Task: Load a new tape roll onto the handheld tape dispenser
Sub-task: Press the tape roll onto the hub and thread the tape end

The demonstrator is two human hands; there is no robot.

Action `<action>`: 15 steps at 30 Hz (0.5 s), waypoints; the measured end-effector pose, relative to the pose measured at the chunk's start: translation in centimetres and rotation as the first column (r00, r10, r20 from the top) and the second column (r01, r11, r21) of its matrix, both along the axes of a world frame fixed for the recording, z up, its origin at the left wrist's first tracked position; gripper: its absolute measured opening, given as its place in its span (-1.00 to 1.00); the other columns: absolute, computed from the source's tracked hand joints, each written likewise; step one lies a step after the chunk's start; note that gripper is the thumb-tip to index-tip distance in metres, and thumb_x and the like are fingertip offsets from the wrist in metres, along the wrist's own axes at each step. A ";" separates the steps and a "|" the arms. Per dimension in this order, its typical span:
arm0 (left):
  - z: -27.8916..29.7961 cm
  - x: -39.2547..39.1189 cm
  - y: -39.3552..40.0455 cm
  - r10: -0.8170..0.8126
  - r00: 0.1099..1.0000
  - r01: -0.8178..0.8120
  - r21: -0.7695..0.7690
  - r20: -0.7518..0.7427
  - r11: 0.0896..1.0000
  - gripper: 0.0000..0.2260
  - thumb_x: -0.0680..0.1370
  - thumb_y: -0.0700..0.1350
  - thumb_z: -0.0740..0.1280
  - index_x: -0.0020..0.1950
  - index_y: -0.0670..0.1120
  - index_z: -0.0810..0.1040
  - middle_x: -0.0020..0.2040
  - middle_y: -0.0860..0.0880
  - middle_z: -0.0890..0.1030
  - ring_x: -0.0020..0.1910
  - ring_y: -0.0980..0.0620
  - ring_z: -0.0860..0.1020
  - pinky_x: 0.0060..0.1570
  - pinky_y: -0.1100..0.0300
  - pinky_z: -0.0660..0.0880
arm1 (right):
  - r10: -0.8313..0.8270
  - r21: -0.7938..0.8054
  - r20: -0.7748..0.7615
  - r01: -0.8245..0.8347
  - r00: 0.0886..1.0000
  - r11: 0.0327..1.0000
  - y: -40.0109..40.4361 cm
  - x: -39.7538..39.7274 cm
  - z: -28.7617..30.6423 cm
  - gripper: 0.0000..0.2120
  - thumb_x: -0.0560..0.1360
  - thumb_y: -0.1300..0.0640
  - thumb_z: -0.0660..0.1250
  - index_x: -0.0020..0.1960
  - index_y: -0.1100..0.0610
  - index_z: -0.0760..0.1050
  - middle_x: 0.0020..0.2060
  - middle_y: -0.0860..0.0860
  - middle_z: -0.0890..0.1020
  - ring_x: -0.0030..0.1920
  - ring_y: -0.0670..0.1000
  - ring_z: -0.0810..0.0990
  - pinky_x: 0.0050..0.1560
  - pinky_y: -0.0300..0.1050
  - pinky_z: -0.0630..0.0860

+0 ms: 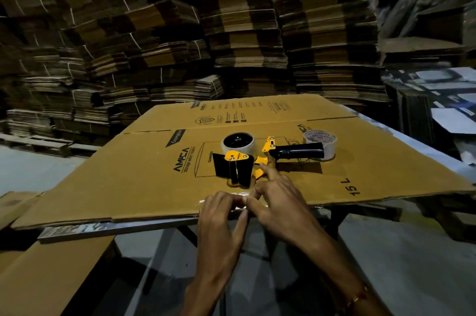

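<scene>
Both hands, left hand [223, 208] and right hand [277, 202], are pinching the clear tape end [240, 202] just in front of the dispenser [247, 161], probably risking it folding and sticking to itself.

Too blurred to read: small print on the far flap of the cardboard [231, 112] and the label on the spare roll [320, 138]; unclear whether fingertips [243, 203] pinch tape; forearms cut off by bottom edge.

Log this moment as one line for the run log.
yellow-and-black handheld tape dispenser: on flattened cardboard box, roll mounted | spare clear tape roll: by handle | left hand, right hand: pinching tape end at box edge
</scene>
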State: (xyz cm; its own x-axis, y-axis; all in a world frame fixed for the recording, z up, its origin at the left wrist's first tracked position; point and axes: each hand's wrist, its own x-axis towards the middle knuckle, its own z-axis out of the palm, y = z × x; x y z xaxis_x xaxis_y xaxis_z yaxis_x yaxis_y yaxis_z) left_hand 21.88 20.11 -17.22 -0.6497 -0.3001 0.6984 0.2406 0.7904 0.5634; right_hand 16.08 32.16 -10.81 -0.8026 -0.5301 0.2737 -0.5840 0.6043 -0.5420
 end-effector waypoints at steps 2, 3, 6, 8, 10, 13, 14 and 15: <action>0.2 0.2 -0.3 -0.011 1.000 0.011 0.003 -0.015 1.000 -0.87 0.53 0.02 0.28 -0.03 0.01 0.57 -0.09 0.17 0.49 -0.07 0.05 0.50 -0.14 0.00 0.56 | -0.001 0.004 -0.002 0.001 1.000 1.000 -0.2 0.1 0.0 -0.80 0.56 -0.02 0.32 -0.14 0.04 0.63 0.59 -0.06 0.15 0.55 0.00 0.13 0.43 -0.05 0.20; 0.3 0.3 -0.5 -0.005 1.000 0.005 -0.001 -0.023 1.000 -0.91 0.53 -0.03 0.31 -0.04 0.01 0.57 -0.11 0.20 0.48 -0.08 0.04 0.50 -0.15 0.03 0.54 | 0.000 0.008 -0.006 0.000 1.000 1.000 -0.3 0.1 0.0 -0.80 0.56 -0.03 0.31 -0.13 0.04 0.63 0.59 -0.07 0.15 0.54 -0.01 0.13 0.43 -0.04 0.21; 0.4 0.2 -0.9 0.016 1.000 -0.016 0.002 -0.024 1.000 -0.89 0.52 -0.21 0.40 -0.09 0.00 0.56 -0.16 0.24 0.44 -0.13 0.05 0.49 -0.17 0.25 0.44 | 0.016 0.030 -0.017 -0.015 1.000 0.999 -0.7 0.2 0.2 -0.80 0.57 -0.05 0.31 -0.11 0.01 0.62 0.59 -0.11 0.13 0.54 -0.03 0.12 0.43 0.00 0.23; 0.5 0.3 -1.2 0.025 1.000 -0.025 0.023 -0.010 0.999 -0.84 0.52 -0.27 0.43 -0.13 -0.03 0.55 -0.17 0.20 0.46 -0.14 0.05 0.48 -0.20 0.30 0.40 | 0.027 0.056 -0.030 -0.026 0.999 0.998 -0.9 0.2 0.2 -0.81 0.57 -0.06 0.30 -0.08 0.00 0.63 0.59 -0.11 0.12 0.54 -0.03 0.11 0.43 0.01 0.25; 0.5 0.3 -1.3 0.031 0.999 -0.031 0.074 -0.008 0.997 -0.84 0.52 -0.29 0.43 -0.15 -0.05 0.56 -0.19 0.15 0.50 -0.14 0.05 0.49 -0.20 0.27 0.40 | 0.037 0.077 -0.036 -0.034 0.999 0.996 -1.1 0.2 0.2 -0.78 0.56 -0.10 0.30 -0.03 -0.01 0.66 0.58 -0.11 0.12 0.54 -0.02 0.13 0.41 0.00 0.28; 0.7 0.2 -1.5 0.031 0.999 -0.025 0.181 -0.028 0.983 -0.85 0.53 -0.28 0.39 -0.17 -0.06 0.58 -0.21 0.15 0.54 -0.13 0.04 0.52 -0.20 0.21 0.43 | 0.025 0.088 -0.031 -0.022 0.999 0.996 -1.4 0.3 0.4 -0.70 0.55 -0.18 0.29 0.05 -0.02 0.66 0.58 -0.13 0.12 0.51 -0.02 0.16 0.38 -0.02 0.30; 0.7 0.1 -1.5 0.029 0.999 -0.022 0.210 -0.031 0.978 -0.85 0.54 -0.27 0.37 -0.18 -0.05 0.58 -0.22 0.14 0.55 -0.12 0.03 0.53 -0.20 0.18 0.44 | 0.016 0.084 -0.031 -0.013 0.999 0.996 -1.5 0.4 0.5 -0.69 0.54 -0.20 0.29 0.05 -0.03 0.65 0.58 -0.13 0.12 0.51 -0.02 0.16 0.38 -0.02 0.30; 0.7 0.0 -1.6 0.027 0.999 -0.019 0.241 -0.029 0.970 -0.84 0.54 -0.26 0.36 -0.19 -0.04 0.59 -0.22 0.13 0.57 -0.12 0.02 0.54 -0.20 0.15 0.46 | 0.005 0.079 -0.035 -0.002 0.999 0.997 -1.6 0.5 0.5 -0.69 0.54 -0.21 0.29 0.04 -0.03 0.65 0.58 -0.13 0.13 0.50 -0.02 0.18 0.37 -0.03 0.30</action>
State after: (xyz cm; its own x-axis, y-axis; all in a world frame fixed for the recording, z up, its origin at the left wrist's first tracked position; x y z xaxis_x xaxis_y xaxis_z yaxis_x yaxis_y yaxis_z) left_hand 21.86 18.55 -16.55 -0.6191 -0.4765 0.6242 0.2453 0.6378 0.7301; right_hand 16.58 30.52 -10.34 -0.7913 -0.5539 0.2588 -0.6040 0.6424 -0.4718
